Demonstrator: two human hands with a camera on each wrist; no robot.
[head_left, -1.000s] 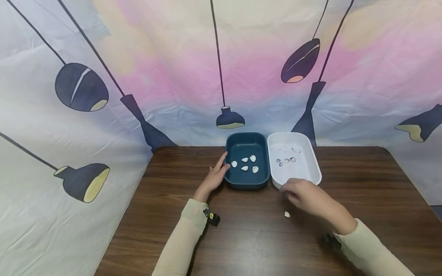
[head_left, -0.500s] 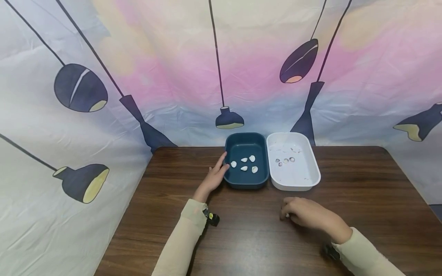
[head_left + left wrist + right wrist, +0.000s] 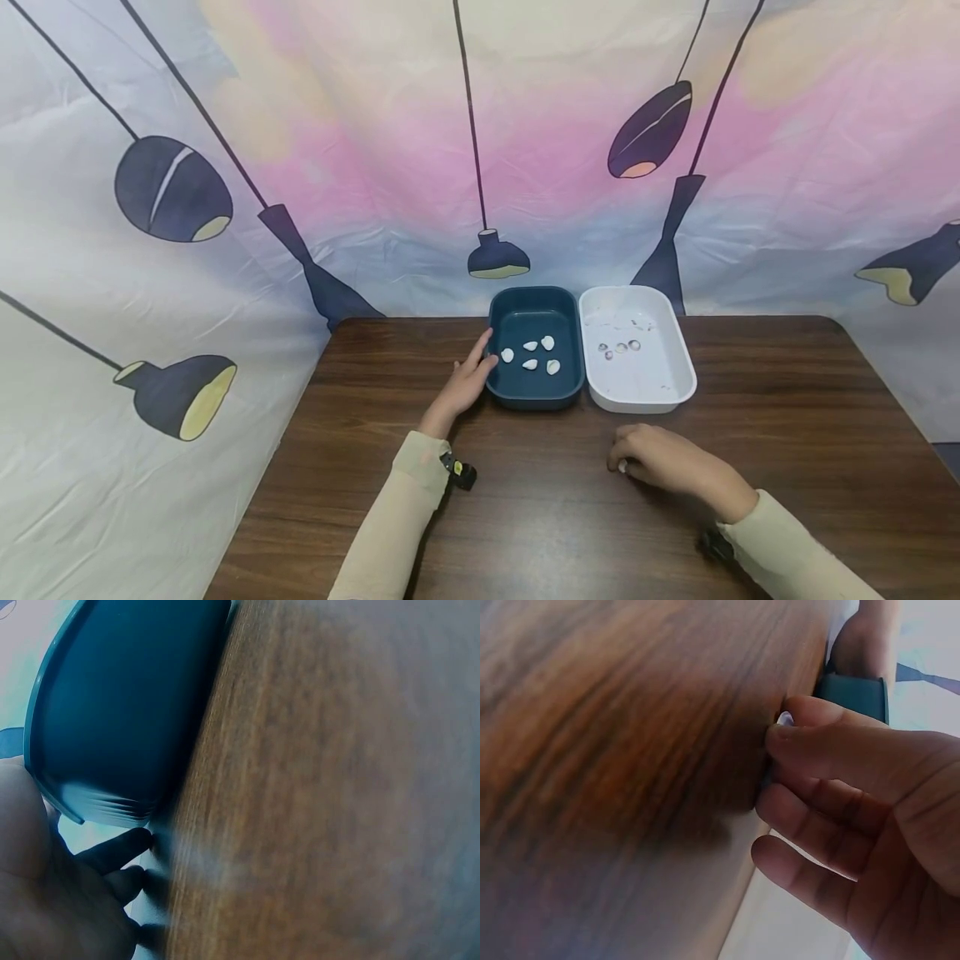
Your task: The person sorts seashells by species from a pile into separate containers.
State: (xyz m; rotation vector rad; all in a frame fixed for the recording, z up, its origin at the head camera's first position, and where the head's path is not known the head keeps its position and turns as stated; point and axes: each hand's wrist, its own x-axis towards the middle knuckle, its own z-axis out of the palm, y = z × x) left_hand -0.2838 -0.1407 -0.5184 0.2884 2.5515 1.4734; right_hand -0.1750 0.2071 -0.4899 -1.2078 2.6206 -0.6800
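My left hand point(image 3: 462, 387) rests at the left side of a dark teal tray point(image 3: 536, 396), fingers fairly straight along its rim. Inside that tray lie several white seashells point(image 3: 530, 365). In the left wrist view the teal tray's wall point(image 3: 120, 712) rises beside the hand. In front of a white tray point(image 3: 637, 400), my right hand point(image 3: 667, 462) is low over the table and pinches a small white seashell point(image 3: 785, 718) between thumb and index finger. Most of this seashell is hidden by the fingertips; the other fingers are loosely bent.
The white tray stands right beside the teal one and holds several small purplish-brown shells point(image 3: 622, 348) and some tiny bits. Both trays sit at the back edge of the brown wooden table point(image 3: 540, 517). A cloth backdrop point(image 3: 390, 150) printed with lamps hangs behind.
My right hand has come down from the white tray's front edge to the seashell on the table and pinches it now. The left hand has stayed at the teal tray.
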